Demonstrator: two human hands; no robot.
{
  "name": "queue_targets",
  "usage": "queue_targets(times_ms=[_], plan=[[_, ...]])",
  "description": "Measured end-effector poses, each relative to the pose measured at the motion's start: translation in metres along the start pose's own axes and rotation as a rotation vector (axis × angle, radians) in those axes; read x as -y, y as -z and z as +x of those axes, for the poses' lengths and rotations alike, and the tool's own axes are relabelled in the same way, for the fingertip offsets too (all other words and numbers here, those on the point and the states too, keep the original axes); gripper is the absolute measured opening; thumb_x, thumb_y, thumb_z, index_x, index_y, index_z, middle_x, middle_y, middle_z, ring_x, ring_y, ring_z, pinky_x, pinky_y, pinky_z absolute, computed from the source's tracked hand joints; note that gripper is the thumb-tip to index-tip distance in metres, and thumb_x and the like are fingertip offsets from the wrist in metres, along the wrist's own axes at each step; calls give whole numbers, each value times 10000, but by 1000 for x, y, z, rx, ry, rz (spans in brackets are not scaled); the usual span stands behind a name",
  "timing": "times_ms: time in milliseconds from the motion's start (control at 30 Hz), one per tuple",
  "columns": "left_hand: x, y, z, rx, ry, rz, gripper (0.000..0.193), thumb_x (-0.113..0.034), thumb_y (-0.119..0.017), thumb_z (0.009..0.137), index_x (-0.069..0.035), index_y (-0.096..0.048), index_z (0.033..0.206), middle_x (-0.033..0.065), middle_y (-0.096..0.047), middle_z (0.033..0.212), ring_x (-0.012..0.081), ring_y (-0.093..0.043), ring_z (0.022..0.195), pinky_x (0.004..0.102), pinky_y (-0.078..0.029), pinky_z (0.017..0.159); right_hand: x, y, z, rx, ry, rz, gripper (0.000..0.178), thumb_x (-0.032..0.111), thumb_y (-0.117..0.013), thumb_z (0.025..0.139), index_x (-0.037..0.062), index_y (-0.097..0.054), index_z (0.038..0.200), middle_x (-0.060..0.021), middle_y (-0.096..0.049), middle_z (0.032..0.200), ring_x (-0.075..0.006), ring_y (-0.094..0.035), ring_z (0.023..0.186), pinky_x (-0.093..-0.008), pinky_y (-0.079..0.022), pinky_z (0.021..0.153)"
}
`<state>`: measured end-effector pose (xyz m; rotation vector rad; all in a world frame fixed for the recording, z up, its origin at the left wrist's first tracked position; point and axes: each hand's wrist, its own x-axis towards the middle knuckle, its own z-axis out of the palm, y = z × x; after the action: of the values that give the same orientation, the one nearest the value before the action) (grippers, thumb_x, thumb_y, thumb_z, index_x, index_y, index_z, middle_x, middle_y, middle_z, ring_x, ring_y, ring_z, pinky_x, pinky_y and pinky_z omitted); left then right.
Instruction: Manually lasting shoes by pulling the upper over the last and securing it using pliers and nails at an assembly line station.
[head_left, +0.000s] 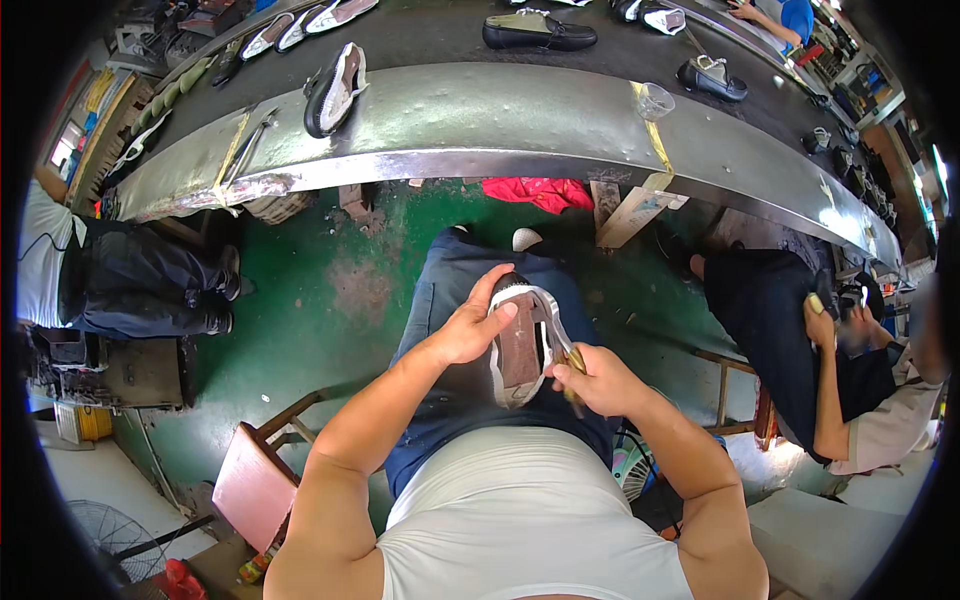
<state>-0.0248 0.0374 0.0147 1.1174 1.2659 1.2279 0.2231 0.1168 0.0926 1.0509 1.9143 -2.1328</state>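
Note:
Above my lap, an unfinished shoe upper (519, 350) with a brown insole, pale edges and a dark toe points away from me. My left hand (472, 328) is closed around its left side near the toe, thumb laid over the opening. On the other side, my right hand (603, 382) grips a short tool with a yellow-brown handle (574, 372), held against the shoe's right edge near the heel. The tool's working end is partly hidden, so its exact kind does not show.
A dark conveyor belt (430, 45) with a metal edge (500, 110) crosses ahead, carrying several shoes, including a black one (335, 92) on the edge. A clear cup (655, 101) stands there. Co-workers sit at left and right. A pink-seated chair (255, 480) is at lower left.

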Motion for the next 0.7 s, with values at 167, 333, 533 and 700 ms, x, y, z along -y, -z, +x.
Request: queue_targets(times_ms=[167,333,533,700], plan=[[-21,3,2,95,32,81,717,-195,-613,978,-130,-205,1564,172,-444,1438,233,-453,1291,356,-334,1125,10,-6,0,192,-8,755,206,150,-545,1013,-16,-595,1124,-75,-668,880,-147,-646,734,-240,-473,567],[-16,6,2,94,110,162,742,-108,-603,983,-151,-152,1570,101,-558,1294,177,-498,1190,339,-382,1073,8,1,3,14,-64,-53,248,210,-574,1002,-14,-602,1106,-72,-669,826,-196,-674,729,-318,-515,613],[-28,-3,8,128,63,204,846,-10,-639,929,-159,-112,1573,86,-562,1250,177,-517,1169,334,-409,1047,10,20,20,134,116,-22,245,206,-570,1005,-12,-607,1110,-71,-675,865,-192,-679,770,-326,-547,708],[-3,4,10,76,101,97,747,-125,-624,956,-124,-184,1560,147,-470,1379,227,-458,1279,351,-365,1101,-2,4,24,187,19,538,275,187,-559,1015,-22,-601,1188,-83,-681,1024,-156,-657,875,-311,-539,758]])
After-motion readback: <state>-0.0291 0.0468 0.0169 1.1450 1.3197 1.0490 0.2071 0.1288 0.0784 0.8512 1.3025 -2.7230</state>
